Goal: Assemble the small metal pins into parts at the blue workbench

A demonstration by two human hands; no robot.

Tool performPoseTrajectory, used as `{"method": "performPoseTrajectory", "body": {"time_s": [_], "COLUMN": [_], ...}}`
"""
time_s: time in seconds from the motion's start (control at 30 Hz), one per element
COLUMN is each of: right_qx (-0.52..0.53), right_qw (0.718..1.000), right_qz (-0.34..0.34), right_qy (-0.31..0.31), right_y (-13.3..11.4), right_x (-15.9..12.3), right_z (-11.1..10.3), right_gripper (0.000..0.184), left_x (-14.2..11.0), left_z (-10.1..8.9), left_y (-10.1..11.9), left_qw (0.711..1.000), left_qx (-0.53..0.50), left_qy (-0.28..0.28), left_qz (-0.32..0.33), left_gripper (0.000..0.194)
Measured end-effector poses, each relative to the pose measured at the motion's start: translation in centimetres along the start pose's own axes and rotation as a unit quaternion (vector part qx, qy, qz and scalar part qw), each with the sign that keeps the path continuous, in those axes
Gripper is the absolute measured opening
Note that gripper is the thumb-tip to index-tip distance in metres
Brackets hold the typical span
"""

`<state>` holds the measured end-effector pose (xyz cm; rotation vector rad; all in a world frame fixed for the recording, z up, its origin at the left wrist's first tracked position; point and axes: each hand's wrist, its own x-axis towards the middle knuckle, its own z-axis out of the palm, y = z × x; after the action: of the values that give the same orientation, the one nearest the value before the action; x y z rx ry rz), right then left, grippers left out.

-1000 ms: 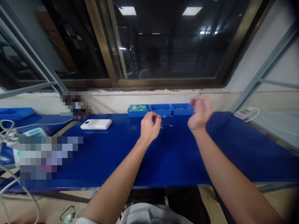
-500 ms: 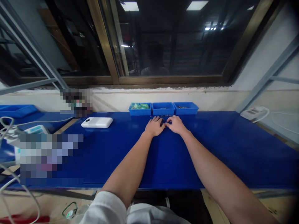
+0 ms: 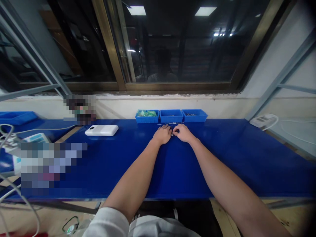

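I find this to be a workshop, or a corner of one, fitted for small-parts work. A blue worktop (image 3: 251, 154) lies under my left hand (image 3: 163, 134) and right hand (image 3: 184, 133). Just beyond them stand three blue bins (image 3: 171, 119), holding green pieces (image 3: 147, 113) and thin pieces (image 3: 190, 114). Grey posts (image 3: 281, 74) rise on either side. Past the bins, I note a wide window (image 3: 197, 59) reflecting ceiling lights (image 3: 205, 11).
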<state>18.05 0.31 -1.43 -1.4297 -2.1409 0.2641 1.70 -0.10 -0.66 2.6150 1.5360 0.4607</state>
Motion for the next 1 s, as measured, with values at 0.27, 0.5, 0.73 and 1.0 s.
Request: {"method": "performPoseTrajectory", "body": {"time_s": [0.27,0.5,0.73,1.0], "right_qx": [-0.039,-0.002,0.142,0.447], "right_qw": [0.999,1.000,0.989,0.891], "right_qz": [0.006,-0.020,0.005,0.059], "right_qy": [-0.024,0.013,0.039,0.058], "right_y": [-0.3,-0.5,-1.1,-1.2], "right_x": [0.1,0.1,-0.2,0.0], "right_z": [0.2,-0.4,-1.1,-1.3], "right_gripper": [0.014,0.019,0.018,0.027], "left_x": [0.0,-0.6,-0.4,-0.5], "left_z": [0.1,-1.4,-1.6,-1.7], "left_y": [-0.1,0.6,0.4,0.4], "left_qw": [0.999,0.990,0.981,0.972], "left_qx": [-0.024,-0.078,-0.124,-0.177], "left_qy": [0.023,0.105,0.130,0.134], "left_qz": [0.003,0.058,0.078,0.078], "left_gripper": [0.042,0.029,0.022,0.027]}}
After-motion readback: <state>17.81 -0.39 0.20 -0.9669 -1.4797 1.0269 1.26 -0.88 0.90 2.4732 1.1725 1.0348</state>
